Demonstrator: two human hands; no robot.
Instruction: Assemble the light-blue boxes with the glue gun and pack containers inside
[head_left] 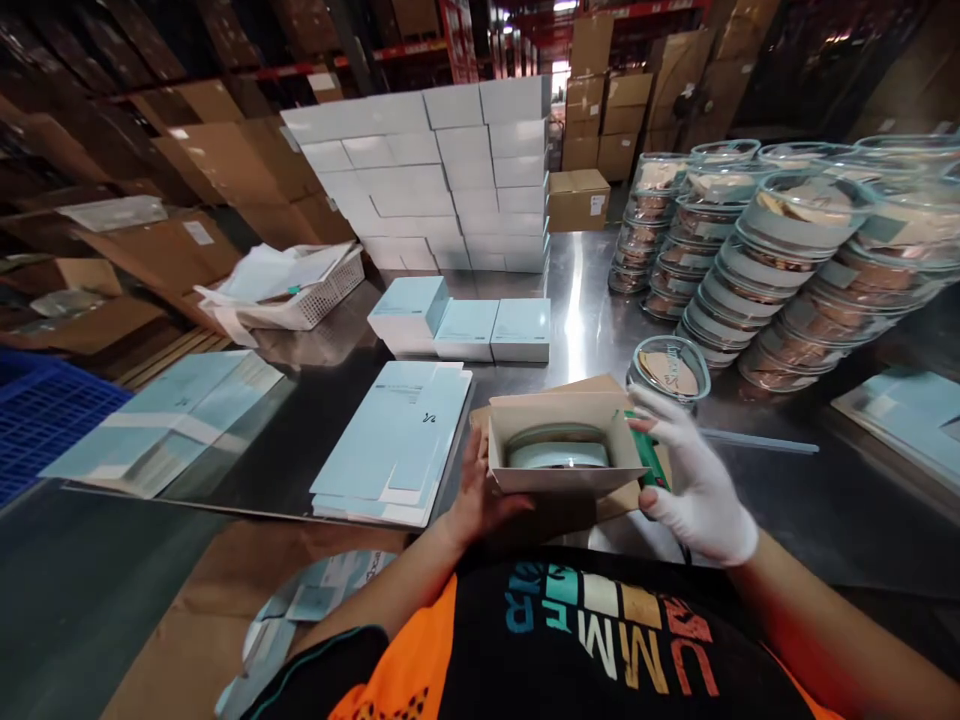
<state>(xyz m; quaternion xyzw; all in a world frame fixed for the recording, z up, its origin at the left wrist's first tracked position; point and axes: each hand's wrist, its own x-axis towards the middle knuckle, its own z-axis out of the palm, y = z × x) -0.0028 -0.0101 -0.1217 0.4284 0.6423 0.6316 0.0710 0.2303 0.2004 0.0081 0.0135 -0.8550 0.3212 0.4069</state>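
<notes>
An open white cardboard box point(570, 482) lies in front of me at the table's near edge, its opening toward me. Inside it sits a round-cornered glass container with a pale band point(559, 456). My left hand point(484, 490), bare, is wrapped round the box's left end, thumb along the front. At the right end is my right hand point(694, 490) in a white glove, fingers spread, fingertips close to the box's edge. Something green point(651, 455) shows between that hand and the box; its kind is partly hidden. Brown cardboard point(596, 385) lies behind and under the box.
Flat light-blue box blanks point(394, 440) are stacked left. Behind them stand closed boxes point(465, 325) and a tall wall of white boxes point(450, 180). Stacked glass containers point(780, 260) fill the right; a single container point(667, 368) stands nearer. A white basket point(322, 290) holds papers.
</notes>
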